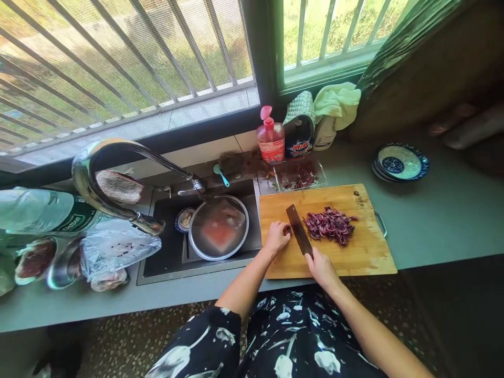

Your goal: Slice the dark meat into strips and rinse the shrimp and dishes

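A wooden cutting board (354,260) lies on the grey counter, right of the sink. My right hand (322,268) grips the handle of a dark cleaver (298,229), whose blade rests on the board. My left hand (276,237) pinches a small dark red piece (286,229) against the board, just left of the blade. A heap of chopped purple-red slices (329,224) sits to the right of the blade.
A black sink (165,260) holds a steel bowl (219,228) of pinkish water, under a curved tap (114,173). Behind the board stand a clear tray (301,176), a pink soap bottle (271,140) and stacked patterned plates (400,163). Bags and bowls (79,257) crowd the left counter.
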`<state>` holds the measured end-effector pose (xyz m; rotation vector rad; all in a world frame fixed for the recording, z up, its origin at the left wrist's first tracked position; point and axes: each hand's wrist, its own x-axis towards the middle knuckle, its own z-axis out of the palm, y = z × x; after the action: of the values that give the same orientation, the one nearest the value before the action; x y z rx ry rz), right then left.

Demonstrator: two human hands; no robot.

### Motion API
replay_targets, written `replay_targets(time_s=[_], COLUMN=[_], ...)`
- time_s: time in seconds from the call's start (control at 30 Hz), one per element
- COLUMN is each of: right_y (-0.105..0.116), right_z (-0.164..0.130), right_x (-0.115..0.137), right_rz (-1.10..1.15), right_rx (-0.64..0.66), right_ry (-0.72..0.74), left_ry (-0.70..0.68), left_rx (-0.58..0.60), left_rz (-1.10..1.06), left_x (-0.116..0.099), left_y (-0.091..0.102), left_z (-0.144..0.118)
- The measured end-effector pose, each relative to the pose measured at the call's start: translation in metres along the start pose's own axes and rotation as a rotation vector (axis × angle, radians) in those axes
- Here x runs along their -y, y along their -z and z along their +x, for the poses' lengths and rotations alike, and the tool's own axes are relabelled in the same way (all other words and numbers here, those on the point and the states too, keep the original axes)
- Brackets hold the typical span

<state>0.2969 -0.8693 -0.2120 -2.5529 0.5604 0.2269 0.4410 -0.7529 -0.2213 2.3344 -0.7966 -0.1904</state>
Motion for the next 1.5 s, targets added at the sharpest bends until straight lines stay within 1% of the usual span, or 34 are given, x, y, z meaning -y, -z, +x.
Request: replay_targets(time_s=[0.1, 0.2, 0.3, 0.37, 0.5, 0.6, 0.77, 0.9, 1.03, 1.23, 1.4, 1.5], right_y=[0.006, 0.012, 0.017, 0.02, 0.021, 0.018, 0.016, 0.019, 0.025, 0.036, 0.032, 0.028], right_z=[-0.007, -0.014, -0.019, -0.021, -0.023, -0.024, -0.026, -0.028, -0.03, -0.031, -0.03, -0.027], right_x=[-0.005, -0.007, -0.008, -0.008, -0.009, -0.011, -0.014, -0.017, -0.021, -0.026, -0.021, -0.014], right_rz=[0.077, 0.156, 0.174, 0.185, 0.214, 0.224, 0.243, 0.235, 0.262, 0.298, 0.282, 0.28], right_rx=[-0.018, -0.055, -0.105, -0.113, -0.104, -0.11, -0.125, -0.125, -0.14, -0.152, -0.157, -0.154], right_ry=[-0.012, 0.02, 0.039, 0.038, 0.045, 0.057, 0.06, 0.055, 0.023, -0.015, 0.01, 0.034], left_ry=[-0.017, -0.024, -0.062, -0.083, -0.081, -0.066, -0.069, -0.074, -0.064, -0.022, 0.021, 0.047], left_rx=[0.025, 0.028, 0.077, 0.117, 0.172, 0.182, 0.11, 0.019, -0.056, -0.079, -0.096, -0.084], left_rz=[0.0, 0.014, 0.065, 0.115, 0.208, 0.255, 0.299, 0.286, 0.248, 0.206, 0.166, 0.017], left_x=[0.003, 0.005, 0.005, 0.004, 0.002, 0.003, 0.01, 0.011, 0.005, -0.008, -0.013, -0.013], left_y=[0.001, 0.001, 0.001, 0.001, -0.001, -0.006, -0.016, -0.022, -0.033, -0.048, -0.046, -0.039], left_z=[0.001, 0.002, 0.005, 0.007, 0.01, 0.011, 0.009, 0.006, 0.009, 0.015, 0.011, 0.006])
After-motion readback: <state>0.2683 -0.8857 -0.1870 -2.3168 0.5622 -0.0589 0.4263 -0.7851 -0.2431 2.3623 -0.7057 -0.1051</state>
